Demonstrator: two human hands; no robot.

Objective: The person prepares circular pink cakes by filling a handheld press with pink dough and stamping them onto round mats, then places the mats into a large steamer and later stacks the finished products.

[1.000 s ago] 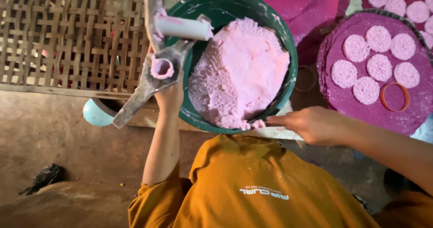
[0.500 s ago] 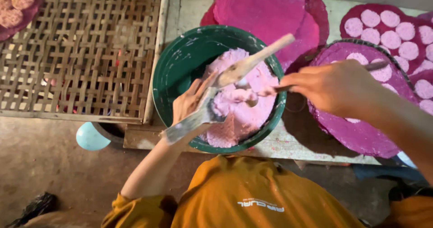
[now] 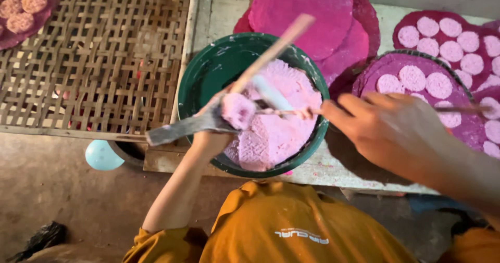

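My left hand (image 3: 207, 136) grips a metal tool (image 3: 179, 129) with a long wooden handle (image 3: 281, 38), holding it over a green bowl (image 3: 205, 73). A round lump of pink dough (image 3: 237, 110) sits in the tool's ring. My right hand (image 3: 388, 130) is closed on a thin stick (image 3: 284, 112) whose tip touches that lump. The bowl holds a big mass of pink dough (image 3: 284, 138) and stands on a whitish bench (image 3: 333, 169) in front of me.
A woven bamboo rack (image 3: 94, 60) lies to the left, with pink discs (image 3: 23, 8) at its far corner. Magenta round mats (image 3: 307, 8) are stacked behind the bowl. Round trays with pale pink discs (image 3: 432, 80) sit at right. A light blue object (image 3: 101, 155) lies below the rack.
My left hand brought the tool from the bowl's left rim to above the dough. My right hand left the bench edge and came in with the stick to the lump.
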